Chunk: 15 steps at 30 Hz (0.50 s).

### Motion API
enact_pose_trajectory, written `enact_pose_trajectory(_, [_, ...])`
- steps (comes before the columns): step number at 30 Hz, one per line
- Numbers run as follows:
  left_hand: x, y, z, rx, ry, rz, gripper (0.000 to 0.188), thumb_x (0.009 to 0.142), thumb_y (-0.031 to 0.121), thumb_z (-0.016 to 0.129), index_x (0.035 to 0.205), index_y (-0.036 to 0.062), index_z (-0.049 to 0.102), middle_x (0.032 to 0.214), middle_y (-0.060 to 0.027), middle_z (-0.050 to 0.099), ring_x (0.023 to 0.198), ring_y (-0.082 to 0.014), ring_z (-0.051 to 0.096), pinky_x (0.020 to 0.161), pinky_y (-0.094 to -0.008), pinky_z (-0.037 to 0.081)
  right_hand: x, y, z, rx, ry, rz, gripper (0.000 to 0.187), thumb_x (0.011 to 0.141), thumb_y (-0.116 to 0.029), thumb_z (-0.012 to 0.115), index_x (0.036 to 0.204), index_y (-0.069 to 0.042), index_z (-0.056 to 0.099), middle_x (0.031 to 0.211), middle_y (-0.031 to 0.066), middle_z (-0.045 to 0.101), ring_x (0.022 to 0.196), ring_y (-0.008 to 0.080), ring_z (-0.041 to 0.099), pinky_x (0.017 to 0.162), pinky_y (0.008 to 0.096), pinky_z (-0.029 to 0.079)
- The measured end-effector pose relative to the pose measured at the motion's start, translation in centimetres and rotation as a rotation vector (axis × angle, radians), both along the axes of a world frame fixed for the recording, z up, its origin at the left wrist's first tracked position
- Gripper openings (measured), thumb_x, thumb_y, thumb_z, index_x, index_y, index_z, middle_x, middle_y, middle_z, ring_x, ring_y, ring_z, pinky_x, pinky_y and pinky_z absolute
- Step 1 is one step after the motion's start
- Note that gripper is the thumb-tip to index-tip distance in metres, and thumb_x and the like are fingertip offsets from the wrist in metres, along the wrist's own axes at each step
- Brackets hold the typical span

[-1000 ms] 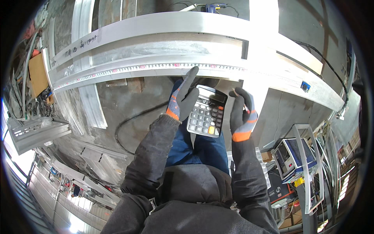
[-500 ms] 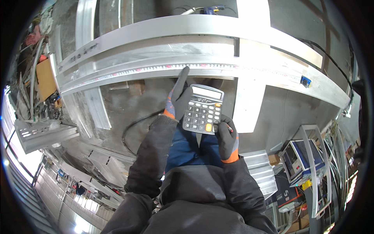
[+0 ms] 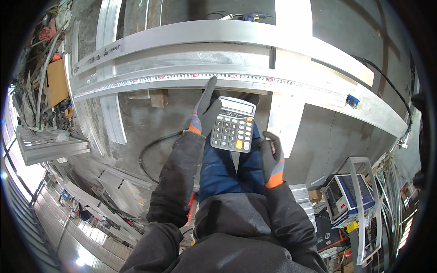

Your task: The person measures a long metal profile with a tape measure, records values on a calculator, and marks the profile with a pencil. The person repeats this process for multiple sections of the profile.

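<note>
My left hand point(image 3: 208, 113), in a dark glove with an orange cuff, grips the left side of a grey calculator point(image 3: 230, 131) with dark keys. Its index finger stretches up to the edge of a white measuring tape point(image 3: 182, 77), which lies along a long aluminium profile point(image 3: 150, 85). The tape's blue case point(image 3: 352, 101) sits at the right end. Apart from the calculator, on its right, my gloved right hand point(image 3: 271, 159) is curled round a slim pen-like stick point(image 3: 273, 146) with a red part; most of it is hidden in the fingers.
A second long profile point(image 3: 182, 34) runs behind the tape, with handwriting on its left. A wide pale bar point(image 3: 287, 113) crosses under both. At lower right stand a blue and white machine point(image 3: 343, 200) and a metal frame point(image 3: 368, 214). A black cable point(image 3: 148, 148) loops on the floor.
My right hand has come off the calculator, moving a little right and holding the pen-like stick. The calculator has shifted slightly left and up, while my left finger stays at the tape.
</note>
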State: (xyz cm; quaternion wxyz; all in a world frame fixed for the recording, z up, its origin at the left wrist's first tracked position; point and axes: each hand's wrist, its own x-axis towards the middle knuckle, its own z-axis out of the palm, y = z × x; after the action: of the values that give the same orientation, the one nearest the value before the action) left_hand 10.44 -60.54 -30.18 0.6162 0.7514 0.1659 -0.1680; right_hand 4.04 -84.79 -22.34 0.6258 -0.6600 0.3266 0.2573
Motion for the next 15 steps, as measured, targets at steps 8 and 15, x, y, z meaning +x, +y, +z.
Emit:
enact_pose_trajectory(8, [-0.1,0.0,-0.1,0.035,-0.006,-0.007,0.071,0.101,0.007,0.054,0.169,0.0095,0.034,0.152,-0.0131,0.058,0.093,-0.0117,0.062,0.088,-0.0299,0.054,8.0,-5.9,-2.9,-0.678,-0.666,0.306,0.031,0.102,-0.003,0.056,0.132,0.000,0.064,0.123,0.0178,0.071,0.116,0.0321,0.068,0.103,0.0408,0.052])
enact_pose_trajectory(15, [0.4,-0.1,0.4,-0.001,-0.046,0.010,0.071,0.100,0.005,0.055,0.169,0.0098,0.035,0.155,-0.0132,0.056,0.095,-0.0108,0.062,0.089,-0.0290,0.054,11.3,-6.4,-6.0,-0.953,-0.815,0.476,0.039,0.094,0.002,0.060,0.130,-0.007,0.069,0.126,0.0162,0.072,0.120,0.0389,0.065,0.104,0.0484,0.050])
